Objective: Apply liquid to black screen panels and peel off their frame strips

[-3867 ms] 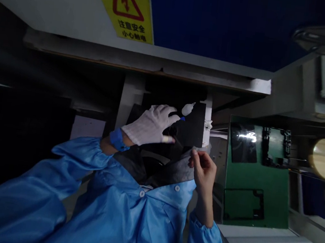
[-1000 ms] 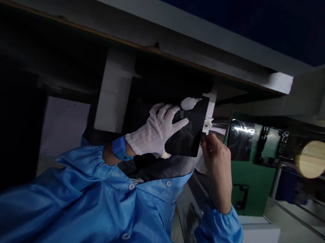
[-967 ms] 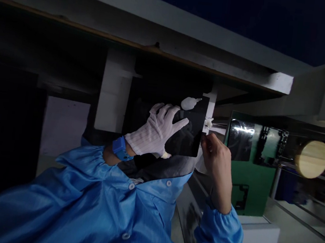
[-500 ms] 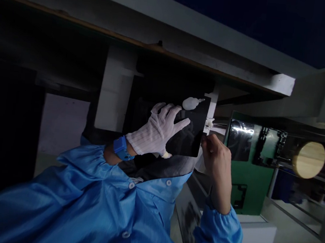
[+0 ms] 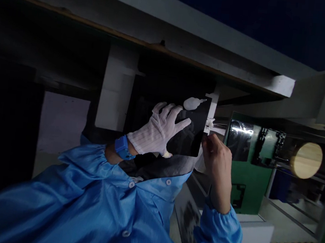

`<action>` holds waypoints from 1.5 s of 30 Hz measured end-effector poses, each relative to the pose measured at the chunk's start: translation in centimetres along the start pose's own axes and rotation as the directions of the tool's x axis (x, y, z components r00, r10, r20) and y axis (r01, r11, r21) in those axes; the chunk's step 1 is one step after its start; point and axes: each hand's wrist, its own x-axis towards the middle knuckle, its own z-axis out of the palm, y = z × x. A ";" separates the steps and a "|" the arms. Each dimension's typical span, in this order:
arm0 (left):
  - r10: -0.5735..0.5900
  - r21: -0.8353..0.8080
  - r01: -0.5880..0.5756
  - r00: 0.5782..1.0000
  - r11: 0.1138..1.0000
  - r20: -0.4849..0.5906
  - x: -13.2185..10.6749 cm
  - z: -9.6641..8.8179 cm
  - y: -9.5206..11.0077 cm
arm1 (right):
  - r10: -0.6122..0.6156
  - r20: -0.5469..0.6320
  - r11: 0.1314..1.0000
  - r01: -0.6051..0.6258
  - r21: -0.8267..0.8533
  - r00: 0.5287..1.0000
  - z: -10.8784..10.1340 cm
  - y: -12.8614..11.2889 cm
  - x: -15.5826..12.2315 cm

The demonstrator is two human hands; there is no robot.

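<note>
Dim light covers the workspace, with a pale ledge [image 5: 189, 31] crossing the far side and a green board [image 5: 253, 181] off to the right. Between them and the blue coat [image 5: 107, 208], a dark glossy panel [image 5: 191, 138] lies before the person, its near edge next to the grey cloth [image 5: 169, 169] at the lap. The left hand [image 5: 161, 131], gloved in white, rests on it with fingers fanned wide. The bare right hand [image 5: 219, 154] is at the panel's right edge, fingertips drawn together; whether they pinch the edge or something small, I cannot tell. Uneven force is probably the chief risk: a sideways tug there could skid the panel under the light, flat palm, since smooth fabric may grip gloss poorly. A small white bulb-shaped thing [image 5: 192, 103], just beyond the gloved fingers, could roll off if the surface tilts. Bare fingertips might also smudge the sheen.
</note>
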 end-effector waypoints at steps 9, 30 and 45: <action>-0.010 0.018 0.010 1.000 1.000 0.006 0.2 0.1 0.1 | 0.070 0.053 0.979 -0.059 -0.193 0.996 0.0 -1.1 0.0; 0.047 0.035 -0.044 0.994 0.998 -0.099 -0.3 0.9 -0.2 | 0.054 0.048 0.999 -0.053 -0.010 0.997 0.7 -0.5 0.0; 0.045 0.066 -0.035 0.989 0.997 -0.144 -0.2 1.3 -0.3 | 0.069 0.032 0.996 -0.071 0.057 0.997 1.2 -0.1 0.1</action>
